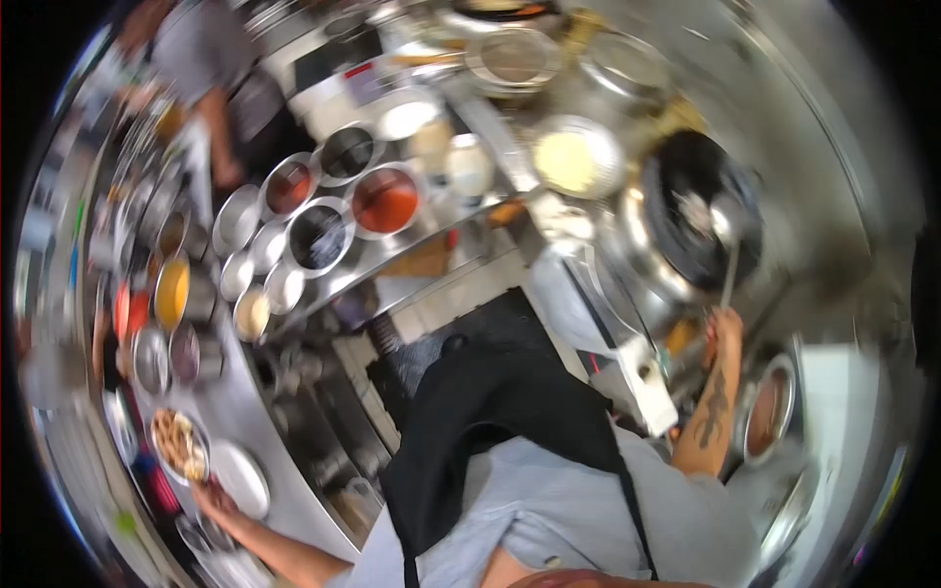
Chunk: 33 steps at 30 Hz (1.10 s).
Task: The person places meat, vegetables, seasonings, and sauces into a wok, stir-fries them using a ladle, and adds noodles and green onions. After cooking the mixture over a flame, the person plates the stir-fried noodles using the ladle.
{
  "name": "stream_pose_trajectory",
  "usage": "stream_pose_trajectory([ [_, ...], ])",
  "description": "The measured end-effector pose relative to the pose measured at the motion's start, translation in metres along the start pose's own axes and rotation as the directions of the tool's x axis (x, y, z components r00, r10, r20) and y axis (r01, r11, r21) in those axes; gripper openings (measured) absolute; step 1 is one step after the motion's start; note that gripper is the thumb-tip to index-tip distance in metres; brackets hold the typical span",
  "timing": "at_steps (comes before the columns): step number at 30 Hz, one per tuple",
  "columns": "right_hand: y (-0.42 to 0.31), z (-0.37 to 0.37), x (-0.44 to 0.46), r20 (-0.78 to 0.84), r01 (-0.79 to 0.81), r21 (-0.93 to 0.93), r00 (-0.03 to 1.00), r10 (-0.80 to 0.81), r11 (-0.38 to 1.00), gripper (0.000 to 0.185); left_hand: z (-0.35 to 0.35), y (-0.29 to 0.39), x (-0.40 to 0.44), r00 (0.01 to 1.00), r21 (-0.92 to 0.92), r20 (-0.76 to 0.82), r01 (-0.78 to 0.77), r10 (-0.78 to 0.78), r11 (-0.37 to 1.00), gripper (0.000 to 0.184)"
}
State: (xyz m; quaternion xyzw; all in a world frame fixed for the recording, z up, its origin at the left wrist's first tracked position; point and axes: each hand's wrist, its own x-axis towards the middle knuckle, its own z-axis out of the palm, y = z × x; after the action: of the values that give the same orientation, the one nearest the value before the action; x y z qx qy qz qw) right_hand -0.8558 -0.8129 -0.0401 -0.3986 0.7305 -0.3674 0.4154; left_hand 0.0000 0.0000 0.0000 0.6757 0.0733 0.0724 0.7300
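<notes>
The ladle (723, 220) in the grasping fingers of your right hand (725, 325) is metallic and long-handled, its head within a black wok (683, 160) beside pale food (695, 212). Your left hand (213, 501) meets a bowl (205, 459) of brown pieces; you cannot tell if its fingers grip. Nearby, a white plate (245, 482) lies on a steel desk (299, 490). Beyond are sauce-filled containers (387, 235), tiled floor (446, 296) and a grey-shirted person (203, 51).

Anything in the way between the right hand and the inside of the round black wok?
Nothing visible stands in the way. The right hand holds a long-handled silver metal ladle, which alone spans the gap, its round head inside the round black wok.
</notes>
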Motion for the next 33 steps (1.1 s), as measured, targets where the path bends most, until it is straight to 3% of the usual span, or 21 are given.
stream_pose_trajectory([
  [1, -0.021, 0.006, -0.034, -0.014, -0.022, 0.049, 1.0, 0.023, 0.999, 0.012, 0.022, 0.005, 0.014, 0.993, -0.051, 0.098, -0.063, 0.068, 0.997, 0.03],
  [3, -0.044, 0.007, -0.073, -0.01, 0.008, -0.064, 1.0, -0.009, 0.998, 0.011, 0.116, 0.045, -0.011, 0.991, -0.014, 0.119, 0.061, -0.059, 0.998, 0.021],
  [4, -0.042, 0.003, -0.079, -0.017, 0.006, -0.074, 1.0, -0.008, 0.997, 0.011, 0.156, 0.051, -0.025, 0.968, -0.045, 0.246, 0.061, -0.048, 0.997, 0.019],
  [7, -0.037, -0.007, -0.105, -0.026, 0.009, -0.017, 1.0, -0.01, 1.0, 0.01, 0.305, 0.073, -0.09, 0.907, 0.093, 0.386, 0.146, -0.17, 0.985, 0.023],
  [9, -0.029, -0.018, -0.114, 0.013, 0.065, 0.067, 0.998, -0.066, 0.996, 0.012, 0.387, 0.036, -0.092, 0.705, 0.064, 0.689, 0.173, -0.169, 0.983, 0.024],
  [10, -0.025, -0.022, -0.118, 0.018, 0.057, 0.094, 0.998, -0.059, 0.994, 0.014, 0.436, 0.044, -0.141, 0.635, 0.066, 0.747, 0.224, -0.198, 0.972, 0.025],
  [11, -0.023, -0.026, -0.122, 0.024, 0.05, 0.121, 0.998, -0.053, 0.991, 0.017, 0.482, 0.038, -0.172, 0.501, 0.069, 0.843, 0.259, -0.195, 0.963, 0.024],
  [12, -0.022, -0.026, -0.127, 0.043, 0.058, 0.161, 0.997, -0.065, 0.985, 0.017, 0.529, 0.043, -0.219, 0.514, 0.12, 0.817, 0.293, -0.262, 0.949, 0.024],
  [13, -0.026, -0.028, -0.136, 0.057, 0.066, 0.199, 0.995, -0.079, 0.978, 0.017, 0.572, 0.04, -0.264, 0.385, 0.073, 0.903, 0.296, -0.189, 0.952, 0.025],
  [14, -0.03, -0.029, -0.144, 0.067, 0.072, 0.237, 0.994, -0.091, 0.969, 0.017, 0.611, 0.048, -0.31, 0.397, 0.168, 0.878, 0.264, -0.266, 0.95, 0.026],
  [15, -0.036, -0.029, -0.152, 0.067, 0.063, 0.26, 0.994, -0.083, 0.963, 0.017, 0.643, 0.053, -0.353, 0.268, 0.198, 0.927, 0.251, -0.264, 0.948, 0.023],
  [17, -0.044, -0.031, -0.163, 0.063, 0.043, 0.299, 0.996, -0.064, 0.953, 0.018, 0.719, 0.023, -0.41, 0.121, 0.189, 0.966, 0.279, -0.229, 0.942, 0.02],
  [19, -0.044, -0.033, -0.167, 0.081, 0.041, 0.321, 0.994, -0.071, 0.946, 0.018, 0.756, 0.05, -0.501, -0.024, 0.219, 0.975, 0.217, -0.219, 0.951, 0.018],
  [21, -0.05, -0.03, -0.174, 0.087, 0.037, 0.349, 0.994, -0.072, 0.937, 0.017, 0.812, 0.021, -0.556, -0.202, 0.164, 0.971, 0.171, -0.128, 0.972, 0.012],
  [23, -0.061, -0.025, -0.183, 0.081, -0.014, 0.371, 0.997, -0.017, 0.929, 0.017, 0.843, 0.017, -0.623, -0.279, 0.071, 0.959, 0.059, -0.052, 0.996, 0.011],
  [25, -0.065, -0.016, -0.185, 0.075, -0.062, 0.407, 0.997, 0.035, 0.911, 0.017, 0.88, -0.007, -0.679, -0.306, -0.066, 0.952, -0.193, 0.004, 0.979, 0.01],
  [26, -0.066, -0.012, -0.184, 0.074, -0.083, 0.431, 0.996, 0.057, 0.898, 0.017, 0.898, -0.024, -0.704, -0.334, -0.271, 0.928, -0.31, 0.162, 0.911, 0.009],
  [28, -0.075, -0.003, -0.184, 0.051, -0.111, 0.46, 0.994, 0.099, 0.881, 0.016, 0.911, -0.05, -0.746, -0.37, -0.644, 0.765, -0.452, 0.528, 0.616, 0.012],
  [33, -0.108, 0.017, -0.17, 0.065, -0.161, 0.54, 0.987, 0.15, 0.826, 0.015, 0.934, -0.088, -0.805, -0.5, -0.727, 0.687, -0.459, 0.528, 0.511, 0.016],
])
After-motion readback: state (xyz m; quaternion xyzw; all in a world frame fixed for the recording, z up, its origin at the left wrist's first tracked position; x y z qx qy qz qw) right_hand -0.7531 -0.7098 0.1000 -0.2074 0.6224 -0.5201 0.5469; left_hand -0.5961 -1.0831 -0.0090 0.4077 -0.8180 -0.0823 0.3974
